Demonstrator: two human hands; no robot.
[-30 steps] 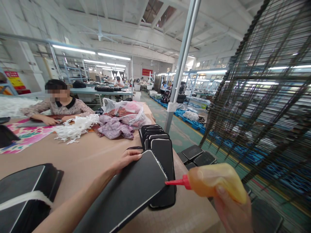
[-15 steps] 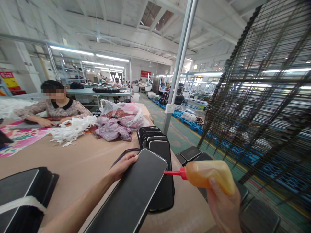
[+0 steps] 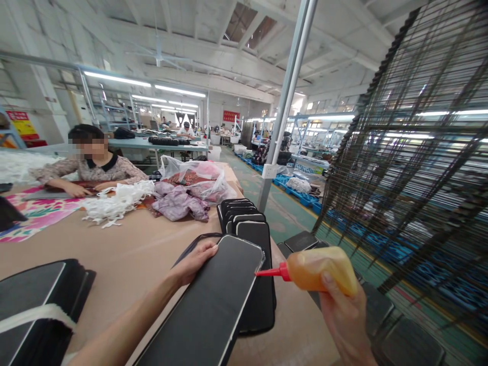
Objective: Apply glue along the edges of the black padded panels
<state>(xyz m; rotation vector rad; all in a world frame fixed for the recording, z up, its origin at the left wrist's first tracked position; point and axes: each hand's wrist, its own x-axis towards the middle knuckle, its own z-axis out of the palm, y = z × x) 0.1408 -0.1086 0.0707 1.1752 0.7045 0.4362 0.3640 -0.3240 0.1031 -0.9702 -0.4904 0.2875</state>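
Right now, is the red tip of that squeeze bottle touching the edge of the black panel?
Touching. In the head view the red nozzle of the glue bottle in the right hand meets the right edge of the black panel, no gap visible.

The glue bottle's (image 3: 318,269) red nozzle has slid back along the black panel's (image 3: 213,305) right edge.

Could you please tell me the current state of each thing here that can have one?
left hand: flat on the black panel's far end.
right hand: gripping the glue bottle.
glue bottle: held sideways, red nozzle at the panel's right edge.
black panel: tilted, held up.
row of black panels: overlapped on the table.
plastic bag: open, filled with fabric.
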